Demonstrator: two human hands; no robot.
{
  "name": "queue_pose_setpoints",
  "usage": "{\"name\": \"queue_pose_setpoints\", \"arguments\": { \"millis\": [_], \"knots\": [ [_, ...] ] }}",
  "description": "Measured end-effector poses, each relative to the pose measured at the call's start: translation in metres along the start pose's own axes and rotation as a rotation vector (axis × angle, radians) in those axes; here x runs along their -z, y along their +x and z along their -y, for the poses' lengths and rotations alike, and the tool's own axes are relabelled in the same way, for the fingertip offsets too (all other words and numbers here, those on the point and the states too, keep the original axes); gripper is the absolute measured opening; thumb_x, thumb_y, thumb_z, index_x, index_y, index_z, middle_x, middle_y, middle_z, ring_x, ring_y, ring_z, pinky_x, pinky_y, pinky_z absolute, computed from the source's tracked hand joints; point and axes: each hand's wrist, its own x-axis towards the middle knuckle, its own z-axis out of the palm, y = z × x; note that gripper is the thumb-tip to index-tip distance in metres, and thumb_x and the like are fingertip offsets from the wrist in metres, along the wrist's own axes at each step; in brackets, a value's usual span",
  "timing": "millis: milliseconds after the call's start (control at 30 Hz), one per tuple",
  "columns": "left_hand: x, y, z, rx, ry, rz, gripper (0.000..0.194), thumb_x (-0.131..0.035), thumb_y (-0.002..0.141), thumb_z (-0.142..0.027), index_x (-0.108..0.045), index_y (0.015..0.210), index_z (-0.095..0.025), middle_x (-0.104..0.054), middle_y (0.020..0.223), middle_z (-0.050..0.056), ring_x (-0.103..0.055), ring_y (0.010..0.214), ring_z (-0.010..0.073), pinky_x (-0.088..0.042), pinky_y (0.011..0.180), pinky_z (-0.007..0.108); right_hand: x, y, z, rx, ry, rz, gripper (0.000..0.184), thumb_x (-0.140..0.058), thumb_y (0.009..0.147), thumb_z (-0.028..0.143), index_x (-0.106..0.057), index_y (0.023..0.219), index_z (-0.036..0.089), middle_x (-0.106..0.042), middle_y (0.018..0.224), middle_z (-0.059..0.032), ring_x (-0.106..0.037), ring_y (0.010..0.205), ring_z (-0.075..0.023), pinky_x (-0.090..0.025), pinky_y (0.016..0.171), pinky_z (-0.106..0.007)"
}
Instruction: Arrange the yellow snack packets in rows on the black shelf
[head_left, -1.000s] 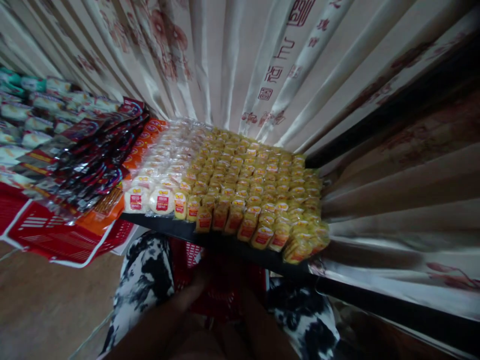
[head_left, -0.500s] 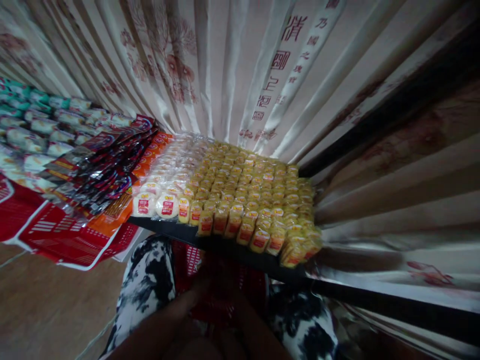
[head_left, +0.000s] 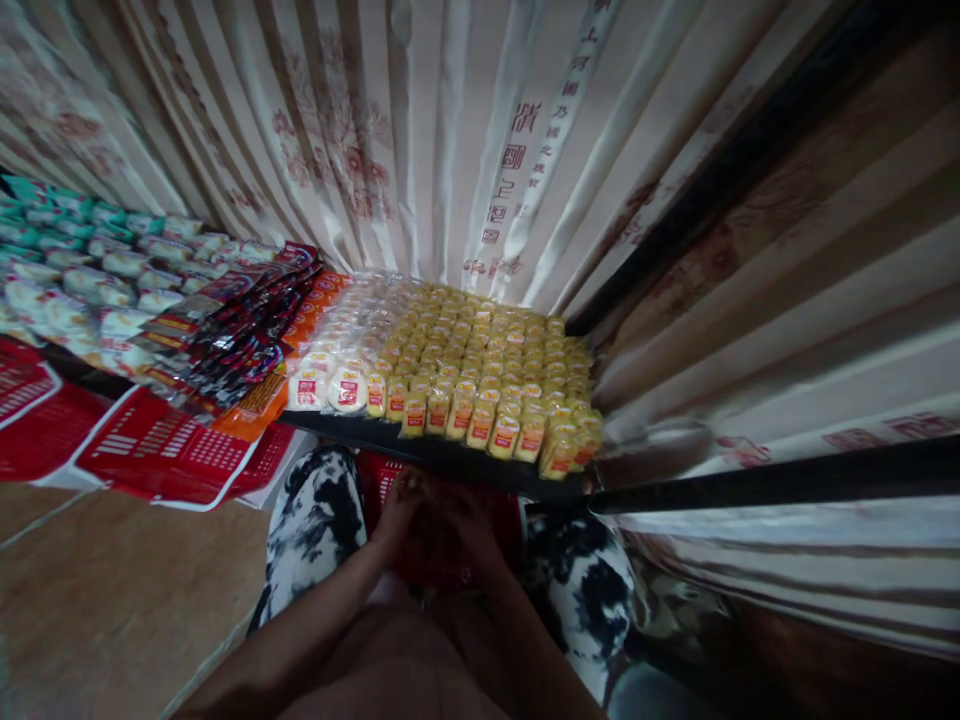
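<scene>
My left hand (head_left: 395,508) and my right hand (head_left: 466,516) are low in front of me, between my knees in black-and-white patterned trousers (head_left: 315,520). Both rest with curled fingers on a red basket (head_left: 390,480) under the shelf's front edge. It is too dark to see what the fingers hold. Just above them, a black shelf (head_left: 442,455) carries tight rows of small yellow packs with red labels (head_left: 487,375). White round packs (head_left: 330,385) sit at the left of those rows.
To the left lie dark red wrappers (head_left: 225,330), orange packs (head_left: 255,395) and green-and-white packs (head_left: 82,270) over red crates (head_left: 157,450). Patterned cream curtains (head_left: 465,130) hang behind and to the right. A wooden floor (head_left: 112,590) shows at lower left.
The view has tilted down and pulled back, so the shelf looks smaller and my hands and forearms show more. Both hands have come up to the red basket under the shelf edge.
</scene>
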Motion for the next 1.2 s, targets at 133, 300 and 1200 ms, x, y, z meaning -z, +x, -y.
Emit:
{"name": "queue_pose_setpoints", "arguments": {
  "millis": [133, 300, 1200],
  "knots": [
    [-0.002, -0.021, -0.021, 0.009, -0.074, 0.013, 0.049, -0.072, 0.060, -0.035, -0.057, 0.103, -0.017, -0.067, 0.090, 0.005, -0.063, 0.084, 0.0194, -0.047, 0.076, 0.029, 0.006, -0.014, 0.024, 0.012, 0.082, 0.064, 0.041, -0.065, 0.060, 0.030, -0.061, 0.099, 0.021, -0.067, 0.102, -0.0056, -0.062, 0.095, -0.0216, -0.047, 0.088, -0.038],
    [0.002, -0.048, -0.037, 0.035, -0.104, 0.076, 0.053, -0.073, 0.059, -0.037, -0.057, 0.105, -0.017, -0.067, 0.088, 0.005, -0.063, 0.078, 0.0186, -0.048, 0.073, 0.029, 0.012, -0.032, 0.051, 0.163, -0.005, 0.117, 0.038, -0.061, 0.063, 0.027, -0.061, 0.101, 0.022, -0.064, 0.110, -0.0050, -0.058, 0.103, -0.0212, -0.043, 0.095, -0.039],
    [-0.101, -0.035, -0.089, -0.744, 0.714, 0.236, 0.040, -0.057, 0.073, -0.017, -0.058, 0.113, -0.021, -0.061, 0.101, 0.006, -0.055, 0.086, 0.0179, -0.043, 0.084, 0.030, 0.057, -0.047, 0.087, 0.432, -0.480, -0.617, 0.044, -0.044, 0.082, 0.043, -0.053, 0.113, 0.012, -0.057, 0.106, -0.0154, -0.052, 0.098, -0.0260, -0.042, 0.088, -0.044]
  ]
}}
